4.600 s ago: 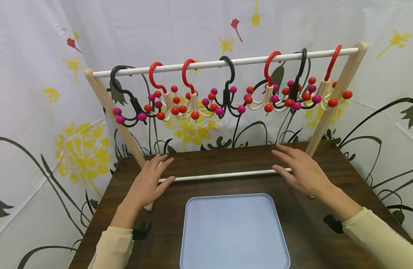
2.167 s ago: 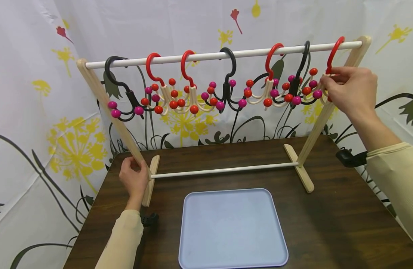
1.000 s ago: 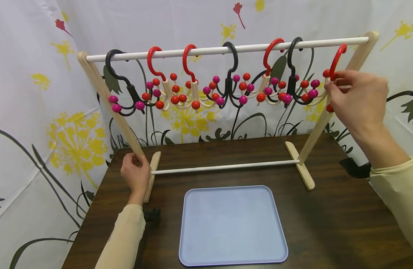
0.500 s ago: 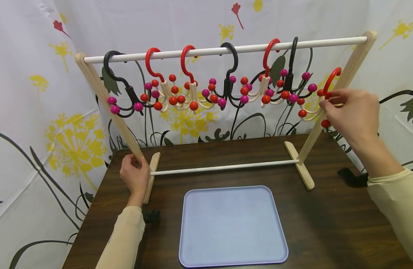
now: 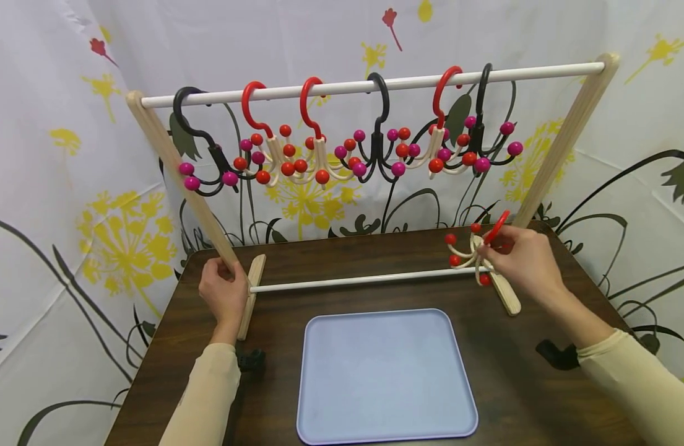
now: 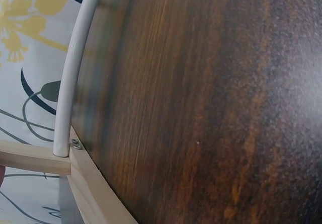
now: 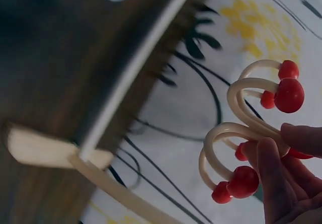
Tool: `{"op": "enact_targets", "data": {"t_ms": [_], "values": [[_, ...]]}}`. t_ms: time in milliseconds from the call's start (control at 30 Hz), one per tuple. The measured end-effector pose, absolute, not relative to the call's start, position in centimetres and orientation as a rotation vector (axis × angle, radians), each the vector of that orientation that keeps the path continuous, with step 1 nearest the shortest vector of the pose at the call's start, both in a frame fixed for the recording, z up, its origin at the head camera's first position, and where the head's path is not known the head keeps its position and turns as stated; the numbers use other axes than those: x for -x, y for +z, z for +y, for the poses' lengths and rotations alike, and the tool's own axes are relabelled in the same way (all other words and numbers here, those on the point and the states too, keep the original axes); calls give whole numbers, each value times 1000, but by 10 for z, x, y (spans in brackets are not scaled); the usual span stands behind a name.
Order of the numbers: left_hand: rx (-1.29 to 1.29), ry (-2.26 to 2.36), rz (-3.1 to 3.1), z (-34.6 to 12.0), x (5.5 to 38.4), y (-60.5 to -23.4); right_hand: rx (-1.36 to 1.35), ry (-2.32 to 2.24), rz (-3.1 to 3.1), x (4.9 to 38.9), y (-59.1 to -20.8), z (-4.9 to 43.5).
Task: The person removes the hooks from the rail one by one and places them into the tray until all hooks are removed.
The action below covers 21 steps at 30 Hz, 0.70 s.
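Note:
My right hand (image 5: pixel 522 260) pinches a small hanger (image 5: pixel 475 251) at the neck, with a red hook, cream curved arms and red ball tips. It is off the rail, in front of the rack's right foot. In the right wrist view the same hanger (image 7: pixel 251 128) shows its balls close up, thumb and fingers at its stem. My left hand (image 5: pixel 225 294) grips the lower left post (image 5: pixel 191 192) of the wooden rack. Several more hangers stay on the white top rail (image 5: pixel 342 88), such as a black one with magenta balls (image 5: pixel 377 145) and a red-hooked one (image 5: pixel 319 139).
A light blue tray (image 5: pixel 386 378) lies on the dark wood table (image 5: pixel 520 371) in front of the rack. The white lower bar (image 5: pixel 347 280) joins the rack's feet. Behind hangs a flower-patterned curtain (image 5: pixel 69 248).
My right hand took the rightmost red-hooked hanger off the rail and has brought it down and leftward. The left hand came to the rack's left post and stays there.

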<state>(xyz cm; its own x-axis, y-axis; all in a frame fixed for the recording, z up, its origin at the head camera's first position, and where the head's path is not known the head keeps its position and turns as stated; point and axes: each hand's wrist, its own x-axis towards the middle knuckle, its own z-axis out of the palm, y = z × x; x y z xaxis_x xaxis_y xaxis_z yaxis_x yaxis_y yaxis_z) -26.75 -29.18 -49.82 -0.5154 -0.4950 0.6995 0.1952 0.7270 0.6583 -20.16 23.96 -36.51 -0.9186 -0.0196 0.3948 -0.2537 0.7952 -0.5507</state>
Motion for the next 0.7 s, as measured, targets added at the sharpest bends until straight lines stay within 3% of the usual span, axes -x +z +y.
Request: {"op": "enact_targets", "data": {"t_ms": [367,700], "values": [[-232,-857,-1951,-291,267,-496,-430,1069,-2670,178,-456,201],[-201,-858,-1936,-291,267,-496,-478,1038,-2689,166,-481,180]]}}
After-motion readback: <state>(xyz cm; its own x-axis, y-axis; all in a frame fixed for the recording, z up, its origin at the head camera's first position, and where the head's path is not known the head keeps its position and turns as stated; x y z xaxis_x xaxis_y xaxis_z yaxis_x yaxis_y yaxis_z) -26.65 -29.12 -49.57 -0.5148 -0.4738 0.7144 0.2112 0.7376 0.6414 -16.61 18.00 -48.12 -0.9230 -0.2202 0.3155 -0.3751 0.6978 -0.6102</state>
